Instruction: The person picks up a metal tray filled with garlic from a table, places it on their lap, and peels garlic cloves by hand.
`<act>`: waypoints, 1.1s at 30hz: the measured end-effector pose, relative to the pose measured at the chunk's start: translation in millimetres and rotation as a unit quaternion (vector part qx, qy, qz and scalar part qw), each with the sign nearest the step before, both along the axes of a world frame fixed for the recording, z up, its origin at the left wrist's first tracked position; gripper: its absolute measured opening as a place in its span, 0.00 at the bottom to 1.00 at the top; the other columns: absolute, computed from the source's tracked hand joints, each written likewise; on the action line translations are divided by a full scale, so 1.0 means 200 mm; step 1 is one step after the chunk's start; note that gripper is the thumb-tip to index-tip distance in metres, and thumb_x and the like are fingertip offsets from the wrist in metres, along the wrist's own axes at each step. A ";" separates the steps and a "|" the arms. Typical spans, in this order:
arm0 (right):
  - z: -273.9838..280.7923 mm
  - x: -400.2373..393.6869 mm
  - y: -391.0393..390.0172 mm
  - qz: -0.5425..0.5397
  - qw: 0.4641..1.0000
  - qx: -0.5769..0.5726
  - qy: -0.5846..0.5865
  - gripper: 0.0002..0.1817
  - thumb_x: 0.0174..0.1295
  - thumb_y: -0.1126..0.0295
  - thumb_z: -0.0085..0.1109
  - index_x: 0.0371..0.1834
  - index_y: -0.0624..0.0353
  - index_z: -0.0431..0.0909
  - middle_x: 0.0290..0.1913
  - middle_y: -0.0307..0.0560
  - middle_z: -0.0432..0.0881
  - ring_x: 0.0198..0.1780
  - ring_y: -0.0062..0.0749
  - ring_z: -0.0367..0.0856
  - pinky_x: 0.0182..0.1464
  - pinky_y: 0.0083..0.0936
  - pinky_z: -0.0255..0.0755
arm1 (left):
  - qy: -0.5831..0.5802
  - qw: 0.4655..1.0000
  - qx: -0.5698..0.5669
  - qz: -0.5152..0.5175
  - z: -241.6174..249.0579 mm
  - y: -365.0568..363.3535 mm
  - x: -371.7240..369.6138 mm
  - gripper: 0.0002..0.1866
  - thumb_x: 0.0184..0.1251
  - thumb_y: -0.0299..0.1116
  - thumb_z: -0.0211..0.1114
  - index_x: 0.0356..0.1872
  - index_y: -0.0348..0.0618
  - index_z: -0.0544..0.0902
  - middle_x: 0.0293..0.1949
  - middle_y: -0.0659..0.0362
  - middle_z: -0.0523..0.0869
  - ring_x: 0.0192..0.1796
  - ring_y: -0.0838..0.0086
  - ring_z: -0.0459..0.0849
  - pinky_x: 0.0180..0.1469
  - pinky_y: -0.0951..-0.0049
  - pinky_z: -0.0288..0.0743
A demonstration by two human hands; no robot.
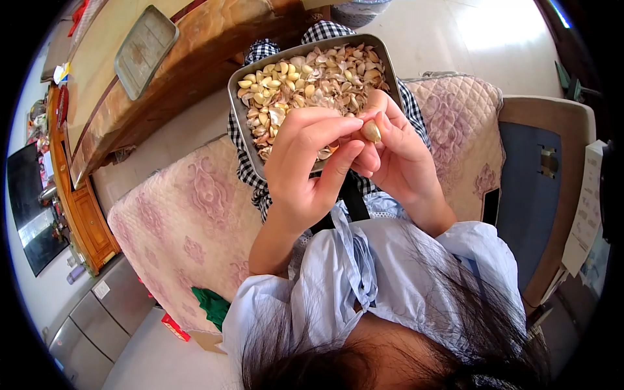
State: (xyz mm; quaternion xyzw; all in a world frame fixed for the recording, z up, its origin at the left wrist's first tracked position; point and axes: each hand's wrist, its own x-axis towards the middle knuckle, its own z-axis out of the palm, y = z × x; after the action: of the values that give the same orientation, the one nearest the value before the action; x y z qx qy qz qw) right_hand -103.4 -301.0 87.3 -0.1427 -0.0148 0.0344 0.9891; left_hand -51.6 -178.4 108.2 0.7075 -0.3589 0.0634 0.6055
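Observation:
Between my two hands, above the near side of a metal tray, is a garlic clove. The thumb and fingers of my right hand pinch the clove. My left hand has its fingertips closed together right beside it, at its skin; whether they grip a bit of peel is too small to make out. The tray rests on my lap. Peeled yellowish cloves lie at its left, and unpeeled cloves with loose papery skins fill much of the rest. My hands hide the tray's near right part.
I sit on a seat with a quilted pink-patterned cover. A wooden table ahead to the left carries another metal tray. A green cloth lies at the seat's left edge. An armrest-like brown frame stands at right.

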 end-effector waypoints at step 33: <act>0.05 -0.02 0.00 -0.083 0.967 -0.240 0.024 0.05 0.59 0.74 0.52 0.33 0.64 0.68 0.28 0.44 0.76 0.26 0.22 0.76 0.30 0.15 0.72 | 0.006 1.000 -0.029 -0.009 -0.02 0.03 -0.01 0.07 0.49 0.18 0.63 0.31 0.33 0.77 0.28 0.54 0.79 0.28 0.69 0.77 0.31 0.76 0.69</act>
State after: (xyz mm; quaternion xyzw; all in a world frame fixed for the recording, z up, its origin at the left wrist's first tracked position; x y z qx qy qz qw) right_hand -107.1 -301.7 97.2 -0.3762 0.0292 -0.0420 0.9251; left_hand -54.2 -173.3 103.8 0.6869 -0.3600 0.0642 0.6280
